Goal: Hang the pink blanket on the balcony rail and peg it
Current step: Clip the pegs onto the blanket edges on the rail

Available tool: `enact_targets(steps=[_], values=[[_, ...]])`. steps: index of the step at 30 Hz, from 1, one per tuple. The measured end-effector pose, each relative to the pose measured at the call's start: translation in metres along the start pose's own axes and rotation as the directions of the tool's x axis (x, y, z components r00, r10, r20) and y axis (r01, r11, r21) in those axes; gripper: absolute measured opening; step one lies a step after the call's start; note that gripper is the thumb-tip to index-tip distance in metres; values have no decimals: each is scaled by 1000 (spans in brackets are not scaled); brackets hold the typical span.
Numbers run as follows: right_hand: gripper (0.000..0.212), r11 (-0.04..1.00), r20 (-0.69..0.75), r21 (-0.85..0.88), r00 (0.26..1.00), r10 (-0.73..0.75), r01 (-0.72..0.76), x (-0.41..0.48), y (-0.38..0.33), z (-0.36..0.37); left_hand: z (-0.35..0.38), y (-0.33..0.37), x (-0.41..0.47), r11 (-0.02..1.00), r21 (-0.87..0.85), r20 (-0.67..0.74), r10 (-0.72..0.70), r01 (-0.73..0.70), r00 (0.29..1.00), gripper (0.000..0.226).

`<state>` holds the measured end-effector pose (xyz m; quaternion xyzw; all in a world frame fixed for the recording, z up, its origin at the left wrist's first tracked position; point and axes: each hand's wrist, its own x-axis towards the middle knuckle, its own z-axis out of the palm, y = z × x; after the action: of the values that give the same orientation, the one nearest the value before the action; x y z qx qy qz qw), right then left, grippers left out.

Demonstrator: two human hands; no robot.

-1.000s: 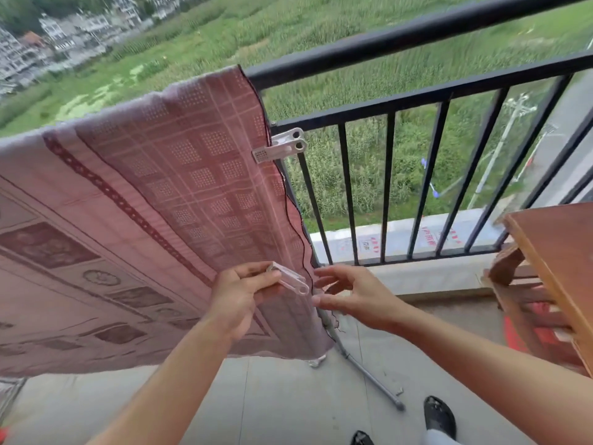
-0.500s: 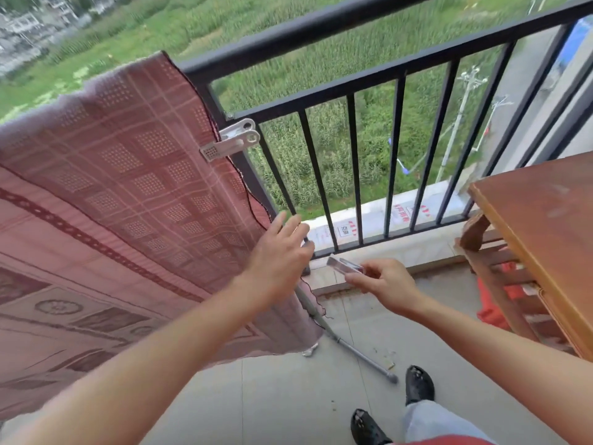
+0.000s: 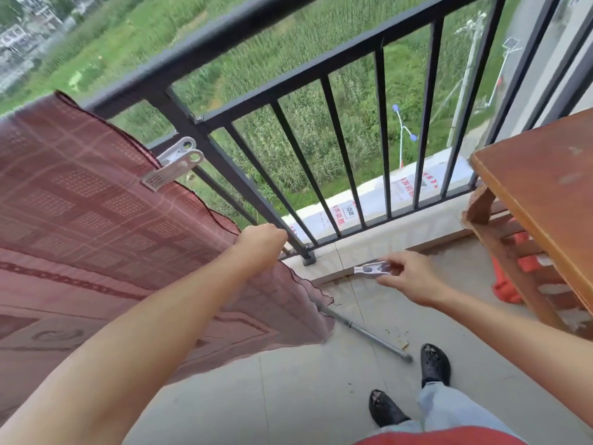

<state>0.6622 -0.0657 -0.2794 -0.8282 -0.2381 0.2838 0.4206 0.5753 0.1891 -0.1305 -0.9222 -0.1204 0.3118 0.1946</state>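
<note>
The pink blanket (image 3: 96, 220) hangs over the balcony rail (image 3: 256, 36); the left hand (image 3: 261, 245) grips its side edge in curled fingers, below and right of a white peg (image 3: 173, 165) clipped there. The right hand (image 3: 414, 277) pinches a second peg (image 3: 372, 269) between thumb and fingertips, long axis roughly level, its free end pointing left at the gripped edge, which lies near, left and slightly above it, so the right hand likely closes that gap

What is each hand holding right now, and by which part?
Left hand grips the pink blanket at its side edge, below the clipped peg. Right hand pinches a loose clothes peg by one end.
</note>
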Motion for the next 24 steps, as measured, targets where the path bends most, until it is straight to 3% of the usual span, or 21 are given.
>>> enact_targets(steps=[4, 10, 20, 24], values=[[33, 998, 26, -62, 1000, -12, 13, 6, 7, 14, 21, 11, 14, 1000, 24, 148, 15, -19, 989, 27], [25, 999, 43, -32, 999, -4, 5, 14, 23, 43, 46, 24, 41, 998, -63, 98, -17, 23, 995, 28], [23, 980, 21, 197, 999, -28, 23, 41, 20, 100, 69, 20, 64, 967, -227, 221, -64, 115, 973, 15], [22, 969, 56, 247, 998, 9, -23, 45, 19, 114, 71, 17, 76, 959, -243, 296, -70, 146, 953, 28]])
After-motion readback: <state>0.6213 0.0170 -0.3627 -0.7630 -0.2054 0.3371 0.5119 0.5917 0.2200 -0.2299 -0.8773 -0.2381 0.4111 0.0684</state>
